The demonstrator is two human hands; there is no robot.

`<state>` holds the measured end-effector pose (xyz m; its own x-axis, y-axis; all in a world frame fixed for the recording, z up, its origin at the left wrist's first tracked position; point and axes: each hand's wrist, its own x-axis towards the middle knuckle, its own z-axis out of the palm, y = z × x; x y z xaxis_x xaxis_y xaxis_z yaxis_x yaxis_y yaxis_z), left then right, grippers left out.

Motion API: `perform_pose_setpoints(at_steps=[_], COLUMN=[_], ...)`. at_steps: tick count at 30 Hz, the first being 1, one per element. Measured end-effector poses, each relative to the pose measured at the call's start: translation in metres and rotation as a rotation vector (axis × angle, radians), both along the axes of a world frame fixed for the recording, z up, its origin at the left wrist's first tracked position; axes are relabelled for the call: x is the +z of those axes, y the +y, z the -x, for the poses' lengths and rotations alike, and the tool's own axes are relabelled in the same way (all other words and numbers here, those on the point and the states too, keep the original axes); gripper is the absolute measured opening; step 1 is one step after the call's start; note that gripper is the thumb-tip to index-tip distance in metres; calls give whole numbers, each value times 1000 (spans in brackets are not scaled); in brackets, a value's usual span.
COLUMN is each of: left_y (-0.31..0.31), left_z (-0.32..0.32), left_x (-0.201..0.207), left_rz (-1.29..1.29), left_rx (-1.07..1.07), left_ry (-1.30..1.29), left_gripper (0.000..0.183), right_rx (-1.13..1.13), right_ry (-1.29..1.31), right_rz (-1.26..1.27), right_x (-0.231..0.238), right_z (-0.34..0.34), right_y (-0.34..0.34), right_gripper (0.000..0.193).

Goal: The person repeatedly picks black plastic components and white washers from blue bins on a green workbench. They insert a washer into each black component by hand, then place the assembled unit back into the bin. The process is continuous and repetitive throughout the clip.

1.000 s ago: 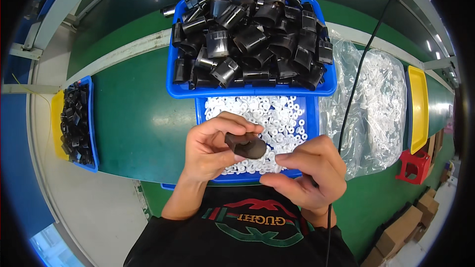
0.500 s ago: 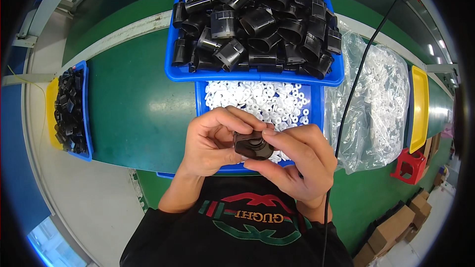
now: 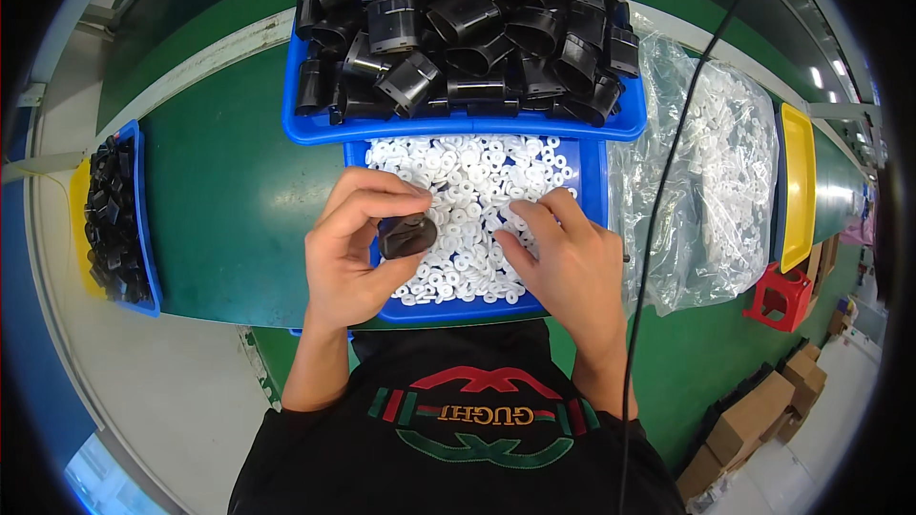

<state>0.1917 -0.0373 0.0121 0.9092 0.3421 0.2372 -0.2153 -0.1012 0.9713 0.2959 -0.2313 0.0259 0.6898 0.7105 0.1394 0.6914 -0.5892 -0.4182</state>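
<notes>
A small black plastic housing (image 3: 405, 236), glossy and hollow-looking, is gripped between the thumb and fingers of my left hand (image 3: 345, 253). Beneath both hands lies a blue tray (image 3: 593, 193) full of small white ring-shaped washers (image 3: 463, 262). My right hand (image 3: 572, 262) reaches over the washers from the right. Its thumb and index finger are apart at the surface of the pile, and no washer shows between them.
Above the washers stands a heaped blue bin (image 3: 458, 130) of black plastic housings (image 3: 468, 14). Right of it lies a clear bag (image 3: 658, 257) of white washers, then a yellow tray (image 3: 800, 186). A black cable (image 3: 658, 219) hangs down across the right. Another bin (image 3: 148, 229) of black parts sits far left.
My hands were together around the black housing. Now they are apart: the left has carried the housing leftward, and the right has let go and moved over the washers. The view has shifted slightly.
</notes>
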Motion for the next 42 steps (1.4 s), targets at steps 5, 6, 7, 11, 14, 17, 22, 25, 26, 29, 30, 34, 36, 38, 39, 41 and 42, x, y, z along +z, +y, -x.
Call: perform_pose_setpoints(at_steps=[5, 6, 7, 11, 14, 17, 22, 25, 26, 29, 30, 34, 36, 38, 39, 41, 42], left_y=[7, 7, 9, 13, 6, 5, 11, 18, 19, 19, 18, 16, 18, 13, 12, 7, 6], left_z=[-17, -25, -30, -43, -48, -48, -44, -40, -39, -37, -37, -35, -34, -35, -36, -36, -33], left_x=[22, 29, 31, 34, 36, 40, 36, 29, 24, 18, 18, 18, 16, 15, 15, 15, 16], left_rz=[-264, -302, -359, -511, -550, -571, -607, -540, -513, -475, -469, -457, -473, -452, -445, -364, -311], left_rx=[-91, -100, -119, -183, -212, -249, -211, -187, -179, -171, -176, -218, -267, -265, -264, -263, -254], left_ry=[37, 23, -3, -15, -23, -34, -24, 9, 12, 12, 9, 28, 26, 29, 31, 50, 66], left_gripper=[42, 43, 44, 38, 39, 40, 40, 40, 40, 40, 40, 39, 40, 41, 41, 42, 42], right_rx=[18, 19, 29, 3, -5, -13, 46, 43, 42, 82, 96, 110, 94, 78, 70, 55, 75], right_ry=[0, -30, -44, -54, -87, -100, -96, -132, -144, -96, -108, -109, -92, -82, -80, -73, -41], right_rz=[-13, -18, -39, 32, 50, 87, 57, -17, -47, -170, -144, -128, -201, -310, -326, -354, -407], right_x=[-4, -3, -5, -9, -5, -11, -4, -8, -9, 4, 6, 14, 19, 21, 22, 25, 26], right_z=[2, -1, -3, -4, -4, -3, -2, -6, -7, -12, -14, -16, -15, -15, -14, -15, -15], right_y=[1, 0, 0, -3, -6, -5, -8, -9, -10, -12, -14, -17, -15, -13, -12, -11, -9], right_gripper=[14, 12, 10, 13, 15, 13, 7, 8, 10, 7, 9, 17, 19, 22, 24, 29, 29])
